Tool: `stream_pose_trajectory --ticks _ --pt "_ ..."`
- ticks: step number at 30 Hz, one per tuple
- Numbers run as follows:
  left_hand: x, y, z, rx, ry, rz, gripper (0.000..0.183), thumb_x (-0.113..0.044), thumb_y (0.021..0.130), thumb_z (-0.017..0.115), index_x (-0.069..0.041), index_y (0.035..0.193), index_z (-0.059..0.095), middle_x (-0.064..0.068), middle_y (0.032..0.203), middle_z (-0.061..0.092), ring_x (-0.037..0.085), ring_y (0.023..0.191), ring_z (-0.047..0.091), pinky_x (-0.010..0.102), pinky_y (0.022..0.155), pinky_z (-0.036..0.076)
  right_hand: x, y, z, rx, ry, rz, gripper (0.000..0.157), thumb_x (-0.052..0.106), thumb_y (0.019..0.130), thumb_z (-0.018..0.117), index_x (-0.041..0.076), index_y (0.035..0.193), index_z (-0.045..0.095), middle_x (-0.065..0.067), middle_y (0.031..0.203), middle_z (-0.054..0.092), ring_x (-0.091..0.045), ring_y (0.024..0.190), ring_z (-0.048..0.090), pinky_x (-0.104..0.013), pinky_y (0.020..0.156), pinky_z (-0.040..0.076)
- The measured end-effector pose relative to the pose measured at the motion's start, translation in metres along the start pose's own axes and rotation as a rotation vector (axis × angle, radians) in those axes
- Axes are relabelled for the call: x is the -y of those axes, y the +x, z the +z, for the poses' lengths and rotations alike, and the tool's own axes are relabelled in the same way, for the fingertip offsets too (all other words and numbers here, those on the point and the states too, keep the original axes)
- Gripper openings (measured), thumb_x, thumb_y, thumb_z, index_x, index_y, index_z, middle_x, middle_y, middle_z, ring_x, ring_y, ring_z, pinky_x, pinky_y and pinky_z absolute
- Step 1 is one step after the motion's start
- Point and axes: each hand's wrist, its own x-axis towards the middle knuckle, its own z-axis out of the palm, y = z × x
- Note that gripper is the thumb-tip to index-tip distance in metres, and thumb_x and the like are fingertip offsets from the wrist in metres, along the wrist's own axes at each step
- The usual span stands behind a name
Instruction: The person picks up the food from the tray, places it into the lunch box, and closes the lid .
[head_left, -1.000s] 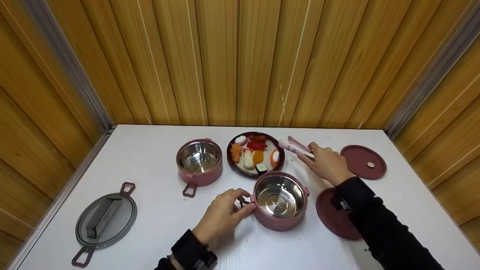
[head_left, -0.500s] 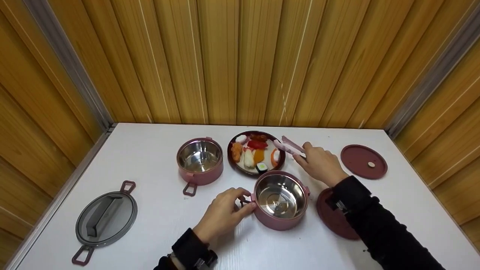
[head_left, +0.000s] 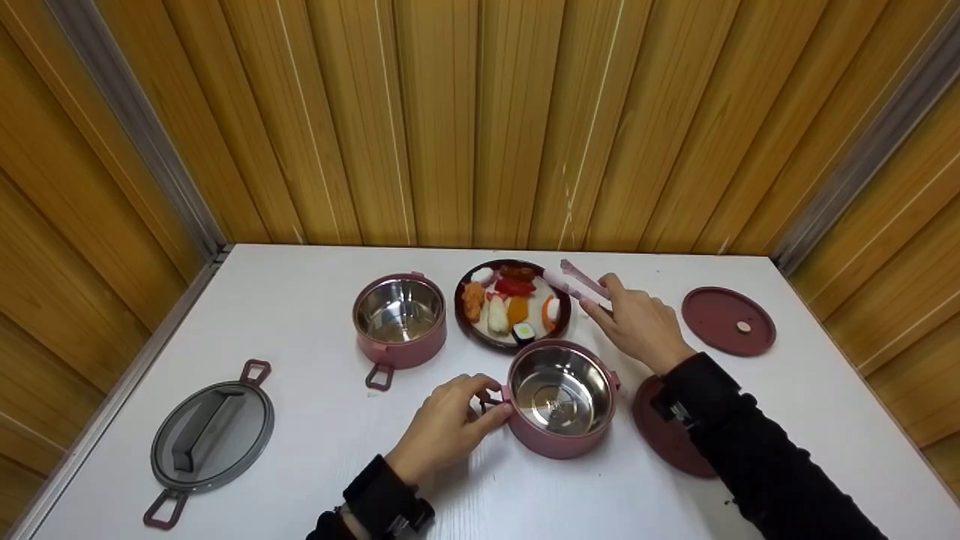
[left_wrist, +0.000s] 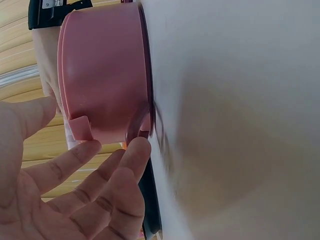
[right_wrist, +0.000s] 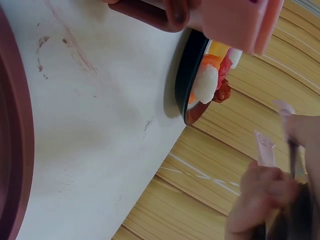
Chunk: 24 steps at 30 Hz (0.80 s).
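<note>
In the head view my left hand point(head_left: 450, 424) holds the side of a pink, steel-lined lunch box bowl point(head_left: 559, 442). The left wrist view has its fingertips on the bowl's lug and dark red handle point(left_wrist: 137, 122). With my right hand point(head_left: 641, 326) I grip pink-tipped tongs point(head_left: 592, 285); their tips stand apart above the right rim of a dark round plate point(head_left: 491, 345), with nothing seen between them. On the plate lie play food pieces, among them a sushi roll point(head_left: 523, 333), a white-and-orange piece point(head_left: 551, 311) and a red piece point(head_left: 514, 287). Blur softens the tongs in the right wrist view.
A second pink bowl point(head_left: 405, 352) stands left of the plate, its handle hanging outward. A grey lid point(head_left: 232, 442) with two clasps lies far left. Two dark red lids point(head_left: 720, 322) lie at right, the nearer one partly under my right sleeve. A wooden-panelled wall point(head_left: 450, 120) backs the table.
My right hand has moved left, bringing the tongs from beside the plate to over its right rim. Their tips have spread a little wider. The left hand and bowl have stayed put.
</note>
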Motion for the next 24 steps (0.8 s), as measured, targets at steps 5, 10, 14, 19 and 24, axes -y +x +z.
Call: stream_pose_trajectory --ticks 5,10,14,19,24 --pt "-0.001 0.0 -0.001 0.008 -0.005 -0.018 0.032 -0.048 0.093 0.064 -0.025 0.115 0.067 -0.001 0.098 0.069 0.016 0.086 0.062 0.027 0.078 0.044 0.001 0.0 0.0 0.053 0.022 -0.011 0.041 0.042 0.101 0.052 0.004 0.117 0.049 -0.019 0.08 0.065 -0.034 0.062 0.06 -0.046 0.049 0.042" --pt "-0.001 0.0 -0.002 0.016 -0.009 -0.017 0.034 -0.048 0.093 0.064 -0.024 0.117 0.067 0.0 0.1 0.069 0.015 0.087 0.062 0.028 0.079 0.046 0.003 -0.001 -0.001 0.134 0.045 0.007 0.041 0.04 0.101 0.052 0.0 0.111 0.049 -0.019 0.078 0.061 -0.03 0.061 0.057 -0.044 0.05 0.042" --pt "0.0 0.001 -0.002 0.019 -0.016 -0.012 0.034 -0.048 0.093 0.064 -0.023 0.117 0.067 -0.001 0.099 0.069 0.016 0.086 0.063 0.026 0.077 0.046 0.009 -0.002 -0.002 0.194 0.043 0.026 0.044 0.044 0.1 0.052 0.001 0.109 0.05 -0.016 0.077 0.058 -0.026 0.06 0.053 -0.039 0.05 0.04" --pt "0.0 0.001 -0.002 0.019 -0.017 -0.016 0.034 -0.048 0.093 0.064 -0.024 0.116 0.067 -0.001 0.099 0.068 0.015 0.086 0.062 0.027 0.077 0.046 0.018 -0.003 -0.003 0.24 -0.009 0.037 0.048 0.048 0.1 0.051 0.0 0.106 0.052 -0.015 0.078 0.059 -0.027 0.062 0.057 -0.042 0.05 0.043" --pt "0.0 0.0 -0.001 0.02 -0.014 -0.016 0.034 -0.048 0.093 0.064 -0.023 0.116 0.067 0.0 0.101 0.069 0.015 0.087 0.063 0.028 0.078 0.046 0.028 -0.004 -0.002 0.257 -0.08 0.051 0.049 0.048 0.098 0.052 0.0 0.105 0.053 -0.018 0.083 0.063 -0.032 0.067 0.061 -0.048 0.053 0.046"
